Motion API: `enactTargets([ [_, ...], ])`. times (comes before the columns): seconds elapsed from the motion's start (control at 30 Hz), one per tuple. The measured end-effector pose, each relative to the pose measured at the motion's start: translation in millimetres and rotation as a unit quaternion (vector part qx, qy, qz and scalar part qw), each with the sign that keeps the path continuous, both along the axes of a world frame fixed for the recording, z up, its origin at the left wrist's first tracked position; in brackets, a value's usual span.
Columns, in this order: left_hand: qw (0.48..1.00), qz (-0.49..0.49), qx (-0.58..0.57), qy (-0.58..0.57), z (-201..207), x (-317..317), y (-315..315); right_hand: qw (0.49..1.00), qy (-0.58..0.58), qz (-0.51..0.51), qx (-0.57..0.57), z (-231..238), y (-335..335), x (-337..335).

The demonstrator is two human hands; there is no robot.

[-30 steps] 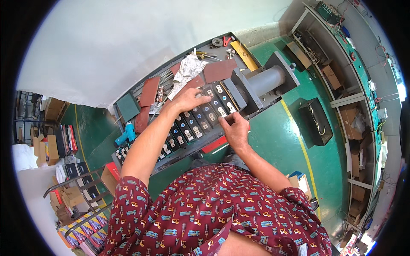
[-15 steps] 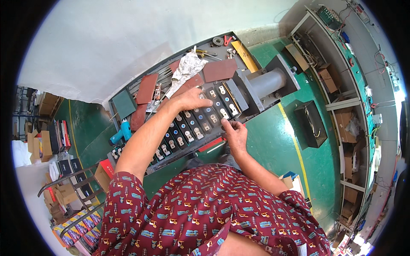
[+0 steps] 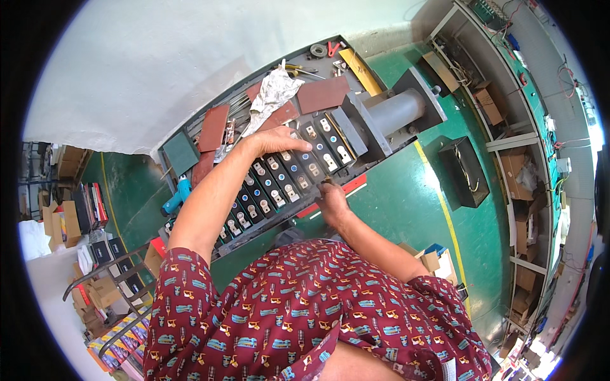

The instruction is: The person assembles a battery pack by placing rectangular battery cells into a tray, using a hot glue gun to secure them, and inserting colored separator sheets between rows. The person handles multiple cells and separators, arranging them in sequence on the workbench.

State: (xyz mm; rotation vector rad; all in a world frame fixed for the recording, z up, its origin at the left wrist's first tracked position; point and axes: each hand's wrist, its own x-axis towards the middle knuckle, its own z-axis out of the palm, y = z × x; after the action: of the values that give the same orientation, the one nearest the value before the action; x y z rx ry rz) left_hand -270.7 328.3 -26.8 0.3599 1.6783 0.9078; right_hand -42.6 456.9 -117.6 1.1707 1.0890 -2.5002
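Note:
A row of narrow black cells point(image 3: 273, 187) with metal terminals and blue dots lies in a dark metal frame on the bench. My left hand point(image 3: 279, 141) rests across the far side of the row, thumb stretched out over the tops; its other fingers are partly hidden. At the near edge of the same row, toward its right part, my right hand point(image 3: 332, 202) is closed, fingertips pressed together by a cell's near end. Whatever sits between those fingertips is too small to make out. A grey metal end block with a thick cylinder point(image 3: 397, 111) stands at the row's right end.
Brown-red boards point(image 3: 323, 95), a crumpled white cloth point(image 3: 274, 95) and screwdrivers point(image 3: 298, 68) lie behind the row. A teal power tool point(image 3: 178, 195) is at its left. A black open box point(image 3: 464, 171) stands on the green floor, before shelving point(image 3: 515, 140) at the right.
My right hand has moved left and slightly nearer along the row's front edge. The left hand has shifted slightly farther away, staying on the cells. The view has shifted a little.

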Motion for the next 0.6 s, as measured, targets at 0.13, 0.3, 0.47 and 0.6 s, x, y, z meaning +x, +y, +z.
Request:
enactTargets([
  [0.13, 1.000, -0.003, 0.002, 0.011, 5, 2, 1, 0.996, 0.044, -0.029, -0.067, 1, -2, 9],
  [0.3, 0.999, 0.025, -0.017, -0.038, -7, -5, -3, 0.990, 0.096, 0.050, -0.085, -9, 19, 20],
  [0.47, 0.999, -0.021, 0.042, 0.026, -33, -9, -13, 0.997, 0.065, 0.027, -0.012, -19, -2, 19],
  [0.6, 0.996, -0.062, 0.063, 0.010, -22, -10, -11, 0.995, 0.097, 0.021, -0.012, -1, -11, 22],
])
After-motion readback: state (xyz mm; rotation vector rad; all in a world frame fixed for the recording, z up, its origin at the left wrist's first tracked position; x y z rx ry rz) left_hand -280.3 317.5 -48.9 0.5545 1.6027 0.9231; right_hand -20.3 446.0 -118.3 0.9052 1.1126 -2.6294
